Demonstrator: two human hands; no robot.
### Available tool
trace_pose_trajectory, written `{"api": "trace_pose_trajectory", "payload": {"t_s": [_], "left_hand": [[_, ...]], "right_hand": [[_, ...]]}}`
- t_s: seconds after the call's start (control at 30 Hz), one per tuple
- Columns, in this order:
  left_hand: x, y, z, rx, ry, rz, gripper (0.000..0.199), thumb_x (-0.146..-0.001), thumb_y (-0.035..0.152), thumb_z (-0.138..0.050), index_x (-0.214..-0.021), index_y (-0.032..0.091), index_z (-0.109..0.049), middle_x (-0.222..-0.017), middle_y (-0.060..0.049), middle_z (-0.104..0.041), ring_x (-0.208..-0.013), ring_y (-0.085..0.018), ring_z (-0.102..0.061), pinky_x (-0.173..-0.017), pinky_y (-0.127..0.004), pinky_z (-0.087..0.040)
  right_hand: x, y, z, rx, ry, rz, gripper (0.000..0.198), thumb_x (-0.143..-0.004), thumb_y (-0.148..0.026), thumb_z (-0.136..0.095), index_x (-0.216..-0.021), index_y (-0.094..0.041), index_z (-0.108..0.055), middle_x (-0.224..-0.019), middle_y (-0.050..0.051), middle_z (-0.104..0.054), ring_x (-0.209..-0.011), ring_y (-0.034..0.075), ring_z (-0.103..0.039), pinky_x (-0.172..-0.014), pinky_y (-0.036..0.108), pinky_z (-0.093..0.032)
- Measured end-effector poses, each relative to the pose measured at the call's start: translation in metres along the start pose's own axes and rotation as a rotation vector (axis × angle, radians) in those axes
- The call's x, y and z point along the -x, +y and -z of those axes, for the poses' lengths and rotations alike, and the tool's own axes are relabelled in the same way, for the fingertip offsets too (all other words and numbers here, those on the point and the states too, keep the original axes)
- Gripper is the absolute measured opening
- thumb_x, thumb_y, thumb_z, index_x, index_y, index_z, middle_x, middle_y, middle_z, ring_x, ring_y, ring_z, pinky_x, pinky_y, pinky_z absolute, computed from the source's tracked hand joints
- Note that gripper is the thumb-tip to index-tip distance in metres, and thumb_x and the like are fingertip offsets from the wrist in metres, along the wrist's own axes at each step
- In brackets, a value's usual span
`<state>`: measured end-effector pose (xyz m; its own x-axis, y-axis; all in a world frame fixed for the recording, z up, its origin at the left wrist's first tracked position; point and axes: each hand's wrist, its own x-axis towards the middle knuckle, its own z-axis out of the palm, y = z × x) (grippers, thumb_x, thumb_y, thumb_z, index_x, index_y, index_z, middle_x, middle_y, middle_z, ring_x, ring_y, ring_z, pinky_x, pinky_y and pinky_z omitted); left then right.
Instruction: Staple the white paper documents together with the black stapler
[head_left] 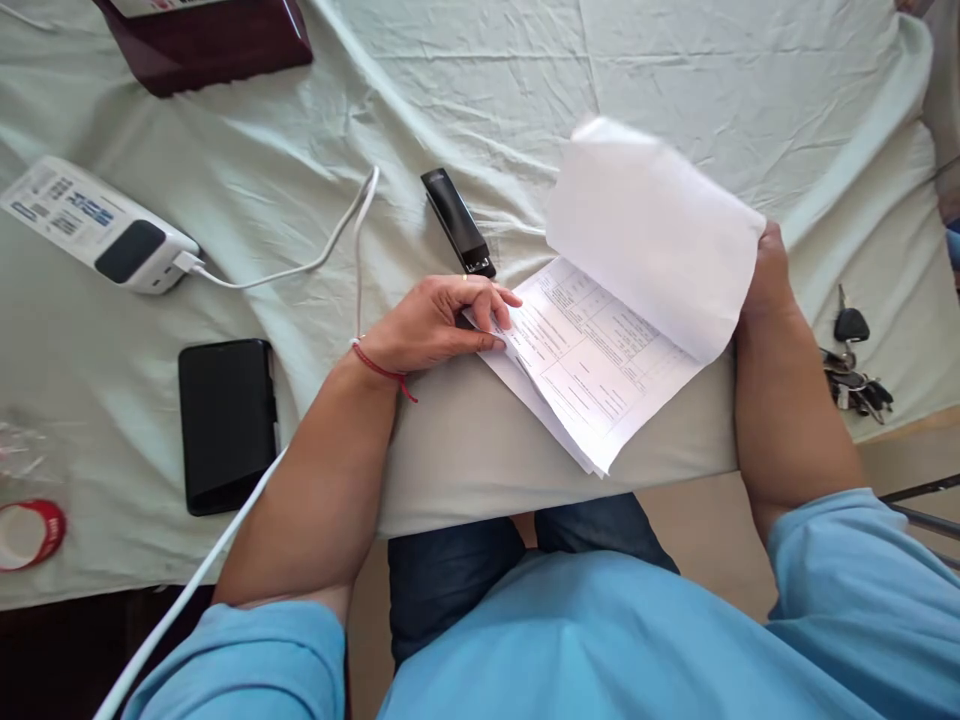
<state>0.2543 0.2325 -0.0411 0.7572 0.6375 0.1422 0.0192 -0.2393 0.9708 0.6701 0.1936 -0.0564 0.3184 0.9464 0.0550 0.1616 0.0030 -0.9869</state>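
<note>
A thin stack of printed papers lies slanted on the cloth in front of me, its sheets slightly out of line at the lower edge. My left hand pinches the stack's left corner between thumb and fingers. On the right, my right hand grips the edge of a lifted sheet, which is folded back with its blank side showing. That sheet partly hides my right fingers. Just beyond my left hand is a black stapler, close to the papers but apart from them.
A white power bank with a plugged-in cable lies left. Nearer are a black phone and a red tape roll. Keys lie by the right edge. A maroon box-like object stands on the cloth-covered table.
</note>
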Motion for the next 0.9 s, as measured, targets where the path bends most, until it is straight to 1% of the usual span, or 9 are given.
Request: {"api": "trace_pose_trajectory", "payload": {"t_s": [0.13,0.3,0.4,0.5,0.6,0.67,0.73,0.8,0.9], "left_hand": [[0.000,0.007,-0.001,0.096,-0.022,0.047,0.041,-0.088,0.036,-0.097,-0.068,0.019,-0.066,-0.099,-0.008,-0.087,-0.120,-0.028,-0.082,-0.118,-0.048,-0.063],[0.001,0.007,-0.002,0.137,-0.015,0.098,0.042,-0.096,0.045,-0.091,-0.073,0.019,-0.067,-0.110,-0.011,-0.087,-0.116,-0.024,-0.079,-0.113,-0.042,-0.061],[-0.001,0.005,-0.006,0.067,0.121,0.049,0.041,-0.090,0.054,-0.095,-0.077,0.021,-0.075,-0.110,-0.009,-0.082,-0.105,-0.022,-0.074,-0.097,-0.038,-0.061],[-0.003,0.007,-0.011,-0.104,0.251,-0.057,0.042,-0.082,0.064,-0.099,-0.078,0.025,-0.083,-0.092,-0.004,-0.068,-0.087,-0.018,-0.063,-0.083,-0.035,-0.057],[-0.004,0.011,-0.016,-0.139,0.342,-0.079,0.041,-0.083,0.065,-0.098,-0.078,0.026,-0.084,-0.065,0.002,-0.051,-0.060,-0.011,-0.043,-0.056,-0.029,-0.038],[-0.004,0.013,-0.020,-0.114,0.435,-0.065,0.042,-0.084,0.064,-0.098,-0.077,0.025,-0.082,-0.056,0.005,-0.040,-0.052,-0.008,-0.030,-0.049,-0.029,-0.024],[-0.004,0.013,-0.025,-0.108,0.564,-0.052,0.045,-0.083,0.064,-0.099,-0.075,0.024,-0.080,-0.053,0.007,-0.035,-0.050,-0.007,-0.026,-0.048,-0.029,-0.021],[-0.005,0.011,-0.030,-0.086,0.648,-0.035,0.047,-0.083,0.064,-0.099,-0.075,0.023,-0.078,-0.053,0.007,-0.042,-0.048,-0.006,-0.031,-0.047,-0.028,-0.024],[-0.008,0.003,-0.037,0.042,0.658,0.029,0.044,-0.089,0.062,-0.095,-0.085,0.022,-0.077,-0.064,0.002,-0.068,-0.054,-0.009,-0.059,-0.049,-0.025,-0.042]], "right_hand": [[0.007,-0.009,-0.005,0.002,0.018,0.008,0.049,-0.068,-0.058,-0.104,-0.074,-0.020,-0.074,-0.081,0.003,-0.075,-0.080,0.020,-0.070,-0.076,0.036,-0.062],[0.009,-0.016,-0.007,0.005,-0.032,0.010,0.050,-0.062,-0.054,-0.107,-0.064,-0.022,-0.070,-0.078,0.005,-0.077,-0.094,0.025,-0.076,-0.086,0.039,-0.065],[0.009,-0.017,-0.008,0.008,-0.036,0.007,0.047,-0.061,-0.052,-0.108,-0.064,-0.022,-0.072,-0.077,0.004,-0.078,-0.095,0.025,-0.076,-0.088,0.038,-0.066],[0.010,-0.017,-0.008,0.001,-0.055,0.008,0.046,-0.063,-0.052,-0.108,-0.066,-0.023,-0.073,-0.080,0.005,-0.079,-0.096,0.026,-0.078,-0.089,0.039,-0.067],[0.010,-0.017,-0.008,-0.021,-0.062,-0.018,0.045,-0.064,-0.052,-0.107,-0.068,-0.022,-0.073,-0.083,0.006,-0.081,-0.096,0.026,-0.078,-0.089,0.039,-0.067],[0.009,-0.017,-0.008,-0.030,-0.066,-0.030,0.045,-0.065,-0.051,-0.107,-0.067,-0.022,-0.072,-0.084,0.006,-0.081,-0.098,0.026,-0.078,-0.087,0.038,-0.067],[0.009,-0.017,-0.008,-0.039,-0.069,-0.021,0.046,-0.064,-0.050,-0.107,-0.065,-0.023,-0.070,-0.081,0.006,-0.079,-0.099,0.026,-0.078,-0.085,0.037,-0.067],[0.009,-0.018,-0.008,-0.040,-0.074,-0.009,0.046,-0.065,-0.048,-0.107,-0.063,-0.022,-0.069,-0.077,0.004,-0.077,-0.098,0.026,-0.078,-0.084,0.035,-0.066],[0.012,-0.021,-0.010,-0.024,-0.094,-0.001,0.042,-0.067,-0.045,-0.105,-0.063,-0.022,-0.071,-0.076,0.004,-0.078,-0.094,0.025,-0.078,-0.085,0.036,-0.067]]}}
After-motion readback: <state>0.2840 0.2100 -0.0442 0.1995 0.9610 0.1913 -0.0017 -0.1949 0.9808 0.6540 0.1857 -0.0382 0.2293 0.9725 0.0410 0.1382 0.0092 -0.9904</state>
